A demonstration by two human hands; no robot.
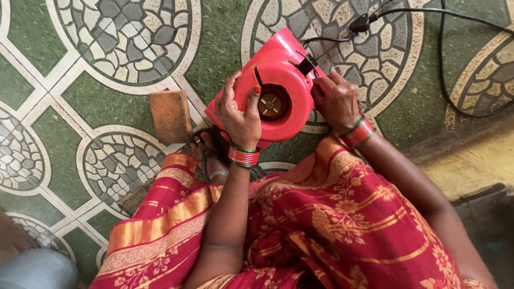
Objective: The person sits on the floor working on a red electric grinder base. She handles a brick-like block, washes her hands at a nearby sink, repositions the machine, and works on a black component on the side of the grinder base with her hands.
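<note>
Now both the left hand [239,115] and right hand [335,100] grip the red blower [278,80], its intake facing upward.

The machine [273,88] stands on the floor [101,101] between both hands; a brick [170,115] lies to its left, a cable [455,59] behind.

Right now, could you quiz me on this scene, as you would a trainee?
1. True or false: both hands touch the red blower.
2. What lies on the tiled floor beside the blower? A) brick B) bucket C) broom
3. Which hand has its thumb at the round central opening?

Key: 1. True: the left hand and right hand both grip it. 2. A, the brick. 3. The left.
</note>
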